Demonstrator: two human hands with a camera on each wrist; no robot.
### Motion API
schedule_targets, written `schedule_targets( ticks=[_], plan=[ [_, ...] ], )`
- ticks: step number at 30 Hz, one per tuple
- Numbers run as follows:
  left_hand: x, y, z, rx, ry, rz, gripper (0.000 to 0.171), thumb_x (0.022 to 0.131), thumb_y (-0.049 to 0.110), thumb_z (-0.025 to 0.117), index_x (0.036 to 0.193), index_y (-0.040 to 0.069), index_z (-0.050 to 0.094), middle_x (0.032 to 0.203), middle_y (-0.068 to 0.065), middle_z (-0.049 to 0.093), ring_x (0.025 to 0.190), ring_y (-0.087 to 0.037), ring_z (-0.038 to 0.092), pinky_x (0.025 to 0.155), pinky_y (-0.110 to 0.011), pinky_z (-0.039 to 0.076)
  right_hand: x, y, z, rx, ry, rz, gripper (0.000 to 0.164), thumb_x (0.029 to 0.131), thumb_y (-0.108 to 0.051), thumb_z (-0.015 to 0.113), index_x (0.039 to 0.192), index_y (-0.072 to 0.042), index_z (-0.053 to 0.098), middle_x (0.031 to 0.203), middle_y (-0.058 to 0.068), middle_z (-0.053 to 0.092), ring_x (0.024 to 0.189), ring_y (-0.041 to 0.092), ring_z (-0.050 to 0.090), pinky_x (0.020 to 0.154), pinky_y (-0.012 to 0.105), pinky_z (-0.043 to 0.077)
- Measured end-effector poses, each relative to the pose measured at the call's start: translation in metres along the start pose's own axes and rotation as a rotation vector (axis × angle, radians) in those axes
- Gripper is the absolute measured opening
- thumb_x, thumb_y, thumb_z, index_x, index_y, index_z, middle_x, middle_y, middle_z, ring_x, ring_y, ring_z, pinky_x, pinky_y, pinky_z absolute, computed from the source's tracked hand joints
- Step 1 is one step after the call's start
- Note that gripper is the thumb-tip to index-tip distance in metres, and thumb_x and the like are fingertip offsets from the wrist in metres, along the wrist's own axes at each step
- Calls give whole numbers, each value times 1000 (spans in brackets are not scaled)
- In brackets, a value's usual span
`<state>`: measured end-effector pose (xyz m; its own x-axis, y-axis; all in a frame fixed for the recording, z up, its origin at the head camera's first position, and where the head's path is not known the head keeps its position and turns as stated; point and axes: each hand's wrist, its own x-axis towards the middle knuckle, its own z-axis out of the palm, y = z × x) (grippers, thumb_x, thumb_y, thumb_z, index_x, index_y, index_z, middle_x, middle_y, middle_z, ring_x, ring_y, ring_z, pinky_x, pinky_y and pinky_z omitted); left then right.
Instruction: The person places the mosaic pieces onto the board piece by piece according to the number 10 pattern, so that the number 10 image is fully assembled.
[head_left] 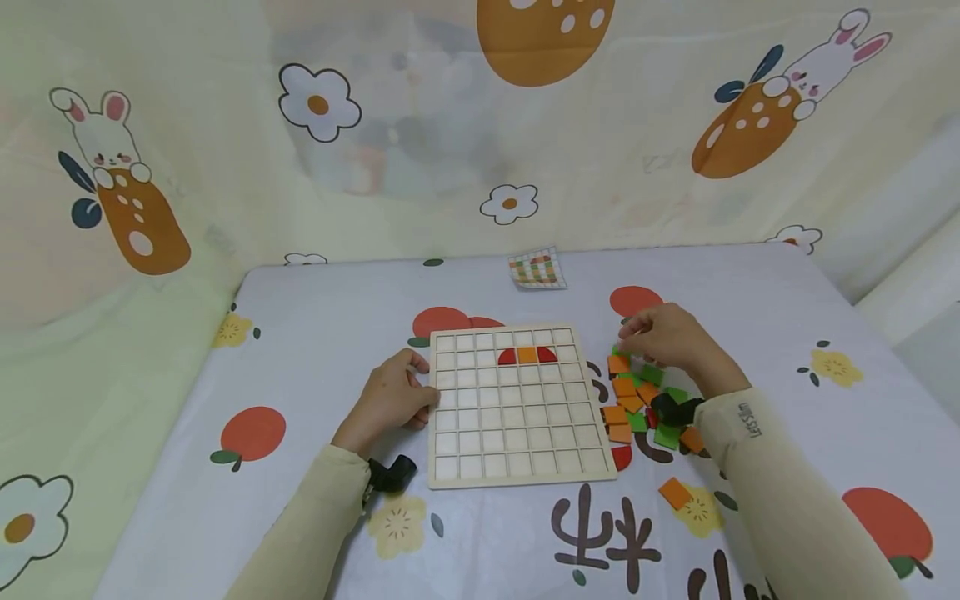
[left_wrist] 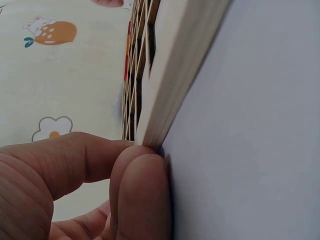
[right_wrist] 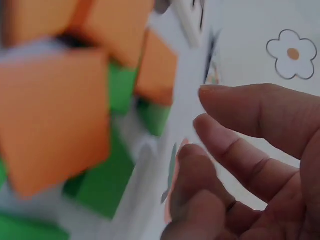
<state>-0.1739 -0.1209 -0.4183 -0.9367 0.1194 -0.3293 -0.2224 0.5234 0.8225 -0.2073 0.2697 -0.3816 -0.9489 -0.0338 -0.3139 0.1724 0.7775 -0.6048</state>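
A pale wooden grid board (head_left: 491, 421) lies on the table. My left hand (head_left: 393, 390) grips its left edge; in the left wrist view the thumb and fingers (left_wrist: 142, 190) pinch the board's rim (left_wrist: 172, 75). Near the board's top sits an orange square tile (head_left: 527, 355) between two red rounded tiles, one of them (head_left: 507, 357) on its left. My right hand (head_left: 663, 337) hovers by the far end of a pile of loose tiles (head_left: 624, 387). In the right wrist view its fingers (right_wrist: 232, 142) are loosely bent and apart, with nothing visible between them.
A small printed pattern card (head_left: 537, 270) lies behind the board. One orange tile (head_left: 675, 493) lies apart, nearer the front. Green tiles (head_left: 667, 435) are mixed into the pile on the right. A patterned curtain (head_left: 420, 167) stands behind the table.
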Motion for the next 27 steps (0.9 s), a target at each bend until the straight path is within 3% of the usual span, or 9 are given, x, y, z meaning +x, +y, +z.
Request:
schedule_targets(
  ticks=[5, 10, 15, 24, 27],
  plan=[
    [0, -2, -1, 2, 5, -11, 36, 87, 4, 73, 119, 6, 56, 86, -13, 61, 56, -18, 67, 53, -29, 60, 3, 10, 3, -27, -35, 22, 34, 96, -24, 70, 119, 1, 70, 110, 18, 68, 85, 26, 60, 68, 29, 54],
    [0, -3, -2, 0, 5, -6, 36, 87, 4, 73, 119, 5, 56, 85, -13, 61, 55, -18, 66, 52, -29, 60, 8, 12, 7, 23, -80, 15, 35, 92, -22, 76, 118, 2, 70, 103, 13, 71, 81, 24, 61, 69, 31, 55],
    [0, -3, -2, -2, 6, 4, 36, 87, 4, 73, 119, 5, 56, 85, -12, 60, 55, -18, 66, 52, -29, 60, 10, 11, 6, 14, -111, 25, 37, 89, -24, 80, 115, 0, 70, 107, 11, 69, 87, 24, 61, 71, 31, 56],
    [1, -1, 0, -11, -2, 12, 36, 87, 3, 73, 119, 5, 56, 86, -13, 60, 55, -18, 67, 52, -30, 60, 6, 7, 1, 11, -138, 25, 22, 93, -22, 78, 99, -2, 72, 94, 7, 70, 84, 21, 61, 71, 30, 56],
    [1, -1, 0, -12, -2, 14, 36, 87, 3, 73, 119, 5, 56, 86, -13, 60, 54, -18, 67, 52, -30, 60, 4, 6, 0, 29, -142, 5, 23, 93, -18, 76, 104, 1, 72, 96, 9, 69, 82, 20, 61, 71, 31, 56]
  ],
)
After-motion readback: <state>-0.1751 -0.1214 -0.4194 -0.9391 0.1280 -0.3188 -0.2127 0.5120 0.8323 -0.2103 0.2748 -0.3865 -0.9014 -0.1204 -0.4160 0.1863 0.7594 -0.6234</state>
